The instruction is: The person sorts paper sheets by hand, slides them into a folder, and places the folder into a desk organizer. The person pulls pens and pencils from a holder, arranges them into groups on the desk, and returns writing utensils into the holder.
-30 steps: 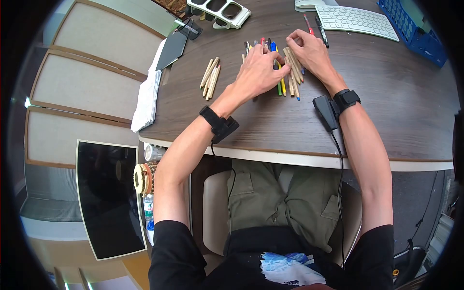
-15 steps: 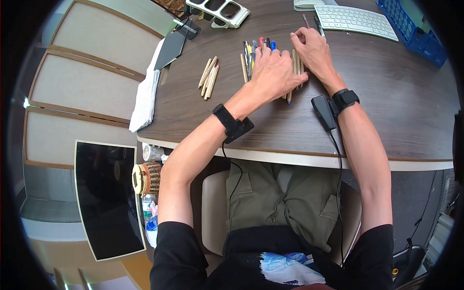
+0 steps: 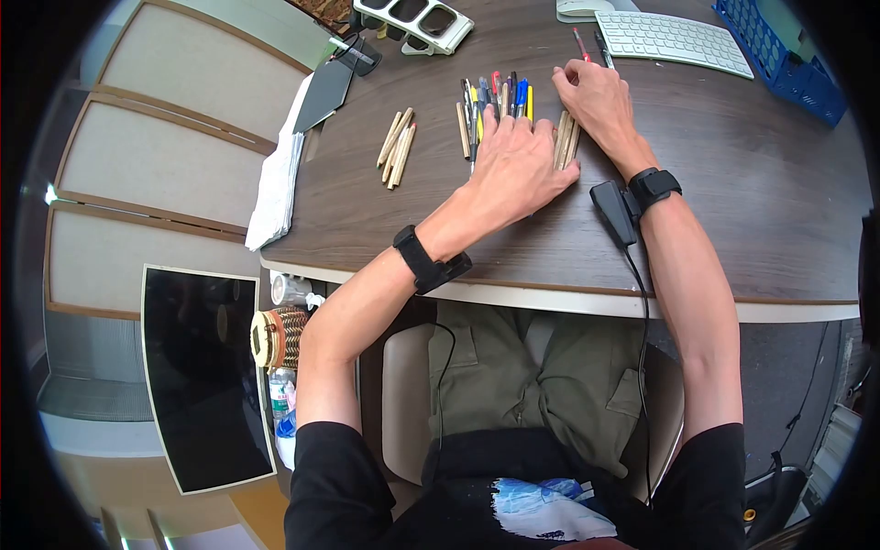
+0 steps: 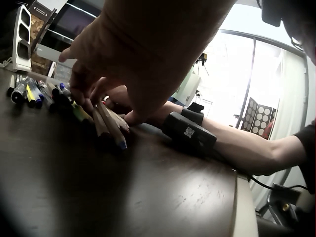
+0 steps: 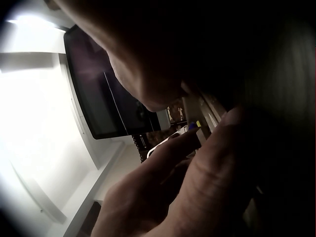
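Palm down, the left hand (image 3: 515,167) lies over the lower part of a pen group, fingers spread, its thumb by the lower ends of several wooden pencils (image 3: 566,142). In the left wrist view these pencils (image 4: 111,123) lie bunched beside the thumb, one with a blue tip. The right hand (image 3: 598,103) is at their upper ends with bent fingers; whether it grips them is hidden. Coloured pens (image 3: 522,99) stick out beyond the left fingers, beside a single wooden pencil (image 3: 462,130). In the right wrist view the right hand (image 5: 192,180) is dark, its fingertips near the pencils.
Left of the hands lies a separate pile of wooden pencils (image 3: 401,154). A red pen (image 3: 580,44) and a black pen (image 3: 603,50) lie beyond the right hand, near a white keyboard (image 3: 674,41). Farther out are a blue basket (image 3: 797,82), a white holder (image 3: 440,27) and papers (image 3: 277,197).
The left hand has moved right and toward the body, now covering the lower pens. The wooden pencils between the hands lie more closely side by side. The right hand has shifted slightly.
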Available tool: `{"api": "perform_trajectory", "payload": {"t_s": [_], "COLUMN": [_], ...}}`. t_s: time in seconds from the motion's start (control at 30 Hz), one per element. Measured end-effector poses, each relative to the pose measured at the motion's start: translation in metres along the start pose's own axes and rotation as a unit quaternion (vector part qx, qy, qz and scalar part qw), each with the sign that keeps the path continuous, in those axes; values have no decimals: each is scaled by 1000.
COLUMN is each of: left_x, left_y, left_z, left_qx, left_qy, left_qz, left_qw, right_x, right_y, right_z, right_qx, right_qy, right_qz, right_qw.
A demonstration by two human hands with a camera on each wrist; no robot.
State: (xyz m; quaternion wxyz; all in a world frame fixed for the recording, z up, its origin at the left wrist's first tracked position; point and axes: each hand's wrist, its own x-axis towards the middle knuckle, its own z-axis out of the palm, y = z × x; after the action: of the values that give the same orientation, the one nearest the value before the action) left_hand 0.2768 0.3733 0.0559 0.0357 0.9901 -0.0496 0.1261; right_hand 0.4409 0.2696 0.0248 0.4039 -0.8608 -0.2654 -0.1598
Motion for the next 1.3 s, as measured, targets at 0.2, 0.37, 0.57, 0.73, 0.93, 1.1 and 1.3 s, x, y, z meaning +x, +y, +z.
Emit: {"api": "perform_trajectory", "payload": {"t_s": [0.2,0.37,0.57,0.73,0.93,1.1,1.3], "left_x": [-7,-11,-16,-16,-20,-24,-45], "left_y": [2,-1,0,-1,-4,-4,4], "left_z": [-1,2,2,0,4,3,-6], "left_qx": [-14,-23,-19,-31,-23,-40,-31], "left_qy": [36,52,70,69,86,85,80], "left_qz": [-9,-5,7,7,16,23,42], "left_qw": [999,998,997,997,996,995,995], "right_x": [-2,-1,-2,-3,-3,-4,-6], "right_y": [-4,-4,-12,-13,-25,-25,-23], "right_z": [-8,-1,-8,-5,-18,-16,-13], "right_qx": [-33,3,19,22,77,128,165], "right_qy": [-38,-68,-88,-108,-185,-214,-207], "right_qz": [-6,-48,-44,-64,-32,-2,12], "right_qw": [999,997,995,992,979,968,964]}}
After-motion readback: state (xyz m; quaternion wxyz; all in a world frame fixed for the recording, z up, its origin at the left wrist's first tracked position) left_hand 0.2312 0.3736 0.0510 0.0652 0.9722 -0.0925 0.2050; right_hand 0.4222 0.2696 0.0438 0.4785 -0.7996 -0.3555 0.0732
